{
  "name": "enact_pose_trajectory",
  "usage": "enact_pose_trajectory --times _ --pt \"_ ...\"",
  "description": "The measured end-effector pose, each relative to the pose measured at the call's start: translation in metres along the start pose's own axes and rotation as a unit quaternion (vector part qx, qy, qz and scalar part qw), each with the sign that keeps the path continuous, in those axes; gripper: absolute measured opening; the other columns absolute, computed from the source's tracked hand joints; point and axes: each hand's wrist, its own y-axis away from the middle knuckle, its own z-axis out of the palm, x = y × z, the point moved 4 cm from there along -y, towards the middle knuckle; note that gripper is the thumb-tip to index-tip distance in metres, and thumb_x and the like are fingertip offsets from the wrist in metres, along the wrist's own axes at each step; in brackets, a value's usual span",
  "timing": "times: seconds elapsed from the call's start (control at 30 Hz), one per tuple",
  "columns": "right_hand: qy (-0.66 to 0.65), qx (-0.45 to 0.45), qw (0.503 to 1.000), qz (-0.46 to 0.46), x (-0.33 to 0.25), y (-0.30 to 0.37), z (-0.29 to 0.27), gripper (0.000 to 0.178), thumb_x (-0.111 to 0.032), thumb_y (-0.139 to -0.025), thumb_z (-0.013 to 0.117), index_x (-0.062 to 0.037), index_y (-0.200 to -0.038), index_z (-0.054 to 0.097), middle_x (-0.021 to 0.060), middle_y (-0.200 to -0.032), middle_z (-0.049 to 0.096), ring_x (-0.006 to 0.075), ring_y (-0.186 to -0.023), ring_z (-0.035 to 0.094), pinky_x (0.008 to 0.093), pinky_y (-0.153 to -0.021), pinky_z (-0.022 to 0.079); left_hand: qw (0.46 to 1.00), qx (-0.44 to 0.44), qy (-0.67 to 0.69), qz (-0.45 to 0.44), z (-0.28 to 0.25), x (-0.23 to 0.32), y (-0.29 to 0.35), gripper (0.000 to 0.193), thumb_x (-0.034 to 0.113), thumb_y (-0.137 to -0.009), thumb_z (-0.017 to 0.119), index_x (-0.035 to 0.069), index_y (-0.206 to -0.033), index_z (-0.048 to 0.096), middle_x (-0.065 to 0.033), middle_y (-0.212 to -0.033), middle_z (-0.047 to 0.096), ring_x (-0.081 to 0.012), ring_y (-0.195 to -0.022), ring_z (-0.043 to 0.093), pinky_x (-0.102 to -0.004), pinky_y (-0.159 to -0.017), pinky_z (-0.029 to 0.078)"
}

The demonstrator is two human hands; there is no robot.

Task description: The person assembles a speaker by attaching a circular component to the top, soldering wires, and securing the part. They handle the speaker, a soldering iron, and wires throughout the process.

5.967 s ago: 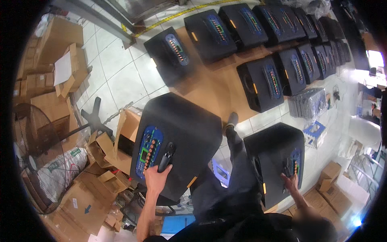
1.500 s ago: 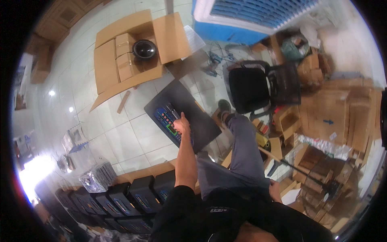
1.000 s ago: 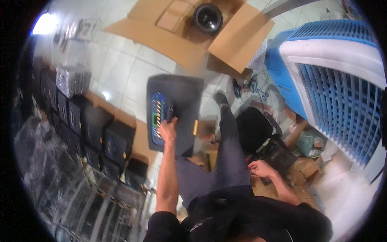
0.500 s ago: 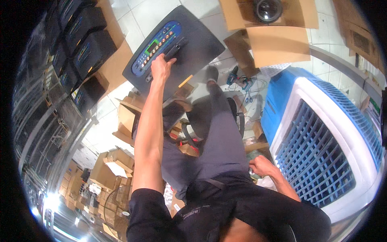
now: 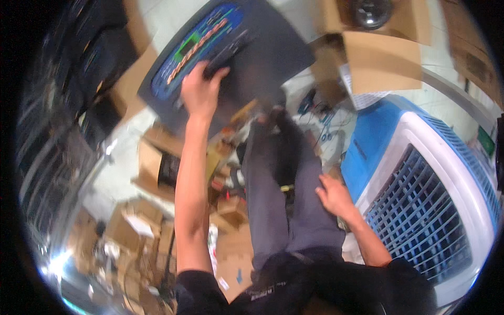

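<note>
My left hand (image 5: 201, 93) is closed round the black carrying handle (image 5: 227, 55) of a large black portable speaker (image 5: 275, 39). The speaker's top has a blue panel (image 5: 164, 80) with a row of knobs and a small green screen (image 5: 187, 47). My left arm reaches straight out to it, and motion blurs the speaker. Beside my right thigh, my right hand (image 5: 336, 197) holds nothing, its fingers apart and slightly bent. It is nearest to my grey trousers (image 5: 310, 215) and a blue and white air cooler (image 5: 362, 142).
An open cardboard box (image 5: 386, 63) with a round dark speaker cone (image 5: 373, 11) stands at the far right. Tools and cables (image 5: 323, 118) lie on the tiled floor. Cardboard boxes (image 5: 118, 226) pile up at the lower left; black boxes (image 5: 113, 58) and a metal rack (image 5: 50, 173) line the left.
My legs have straightened. The speaker has shifted left and looks larger, with my left hand still on its handle. My right hand has lifted forward and its fingers have spread.
</note>
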Motion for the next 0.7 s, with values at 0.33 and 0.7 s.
enact_pose_trajectory --times 0.33,0.7 --pt "-0.143 0.169 0.972 -0.079 0.043 -0.176 -0.027 0.097 -0.039 -0.084 0.078 -0.0005 -0.155 0.026 0.0339 -0.158 0.024 0.0412 -0.146 0.032 0.0425 -0.117 0.033 0.996 0.059 -0.003 0.060 0.009 -0.019 0.013 0.038 0.016 -0.085 0.082 0.000 -0.114 0.065 -0.0107 -0.095 0.067 -0.0198 -0.082 0.063 -0.0315 -0.074 0.050" --pt "0.052 -0.271 0.797 -0.537 -0.007 -0.278 0.005 0.040 -0.037 -0.097 0.060 0.0024 -0.101 0.066 0.0246 -0.093 0.068 0.0427 -0.095 0.065 0.0502 -0.082 0.052 0.987 0.110 -0.055 0.099 0.005 -0.013 0.011 0.042 0.017 -0.099 0.060 -0.008 -0.133 0.058 -0.0161 -0.134 0.061 -0.0223 -0.123 0.056 -0.0332 -0.111 0.036"
